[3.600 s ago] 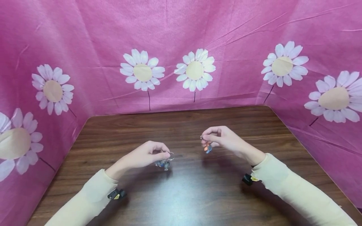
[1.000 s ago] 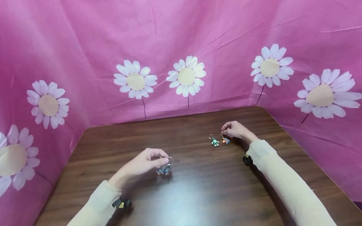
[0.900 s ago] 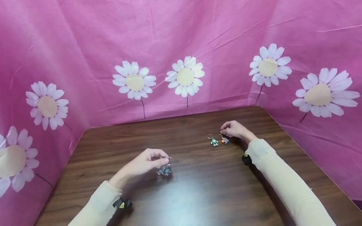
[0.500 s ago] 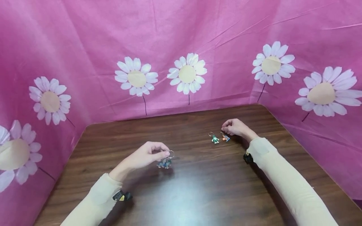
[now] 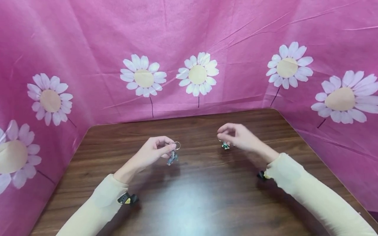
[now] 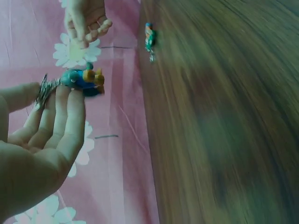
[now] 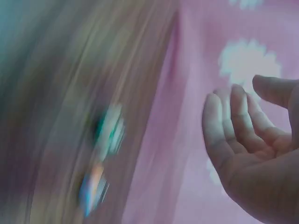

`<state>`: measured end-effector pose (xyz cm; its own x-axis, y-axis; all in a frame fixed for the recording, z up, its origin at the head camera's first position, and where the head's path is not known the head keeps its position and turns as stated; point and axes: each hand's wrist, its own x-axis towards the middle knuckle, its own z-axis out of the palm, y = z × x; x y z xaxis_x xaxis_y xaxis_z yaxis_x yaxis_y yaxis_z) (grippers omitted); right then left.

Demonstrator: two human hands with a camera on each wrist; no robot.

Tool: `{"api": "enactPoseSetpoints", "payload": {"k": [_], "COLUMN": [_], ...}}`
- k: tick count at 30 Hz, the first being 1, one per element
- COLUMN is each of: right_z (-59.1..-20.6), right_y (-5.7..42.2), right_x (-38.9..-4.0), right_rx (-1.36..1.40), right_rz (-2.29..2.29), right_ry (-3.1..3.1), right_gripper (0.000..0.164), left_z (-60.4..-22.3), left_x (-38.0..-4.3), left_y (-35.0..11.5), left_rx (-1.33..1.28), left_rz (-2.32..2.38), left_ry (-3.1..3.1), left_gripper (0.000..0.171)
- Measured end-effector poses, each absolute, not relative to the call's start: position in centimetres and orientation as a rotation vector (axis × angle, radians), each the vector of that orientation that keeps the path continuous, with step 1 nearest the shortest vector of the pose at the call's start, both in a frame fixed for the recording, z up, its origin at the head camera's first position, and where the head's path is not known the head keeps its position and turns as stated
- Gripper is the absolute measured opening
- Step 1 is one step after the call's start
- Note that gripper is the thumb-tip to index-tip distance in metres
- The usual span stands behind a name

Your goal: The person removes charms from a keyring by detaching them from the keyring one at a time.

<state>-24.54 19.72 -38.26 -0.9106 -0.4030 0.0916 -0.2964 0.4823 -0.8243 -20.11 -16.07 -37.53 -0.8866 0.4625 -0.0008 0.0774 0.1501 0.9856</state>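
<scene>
My left hand (image 5: 153, 152) pinches the metal rings (image 6: 44, 91) of several figure keychains (image 5: 172, 158), holding them above the table. In the left wrist view, the nearest keychain figure (image 6: 81, 80) is teal, blue and yellow. My right hand (image 5: 240, 137) hovers to the right with fingers loosely curved and nothing between them. A green and white figure keychain (image 5: 225, 146) lies on the table just beyond and below its fingertips. Beside that lies an orange and blue keychain (image 7: 92, 189), blurred in the right wrist view and mostly hidden behind the right hand in the head view.
The brown wood-grain table (image 5: 189, 183) has a bright glare patch at its front middle. A pink cloth (image 5: 236, 32) printed with white daisies stands around its back and sides. Each sleeve carries a small black wrist camera (image 5: 127, 198).
My right hand has let go of the orange and blue keychain, set down beside the green one, and drawn back leftward. The left hand has risen and moved forward with its keychains.
</scene>
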Motion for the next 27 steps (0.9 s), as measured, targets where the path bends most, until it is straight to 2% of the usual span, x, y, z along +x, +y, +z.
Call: {"api": "enactPoseSetpoints", "payload": {"k": [4, 8, 18, 27], "right_z": [-37.6, -37.8, -38.9, -39.1], "right_y": [15.2, 11.9, 8.7, 7.8], "right_x": [-21.2, -19.4, -19.3, -19.8], "right_rx": [-0.872, -0.953, -0.736, -0.606], "right_rz": [-1.314, -1.307, -1.461, -1.638], "right_ry": [2.526, 2.511, 2.397, 2.215], "right_gripper": [0.024, 0.025, 0.030, 0.039], "left_z": [-37.3, -37.1, -37.0, -37.1], "left_x": [-20.2, -20.3, -20.5, -20.3], "left_y": [-15.0, -13.9, -12.5, -12.1], "left_rx": [0.456, 0.420, 0.400, 0.378], "left_rz": [1.922, 2.081, 2.302, 2.367], "left_ry": [2.121, 2.031, 1.918, 1.875], "left_gripper": [0.030, 0.029, 0.008, 0.004]}}
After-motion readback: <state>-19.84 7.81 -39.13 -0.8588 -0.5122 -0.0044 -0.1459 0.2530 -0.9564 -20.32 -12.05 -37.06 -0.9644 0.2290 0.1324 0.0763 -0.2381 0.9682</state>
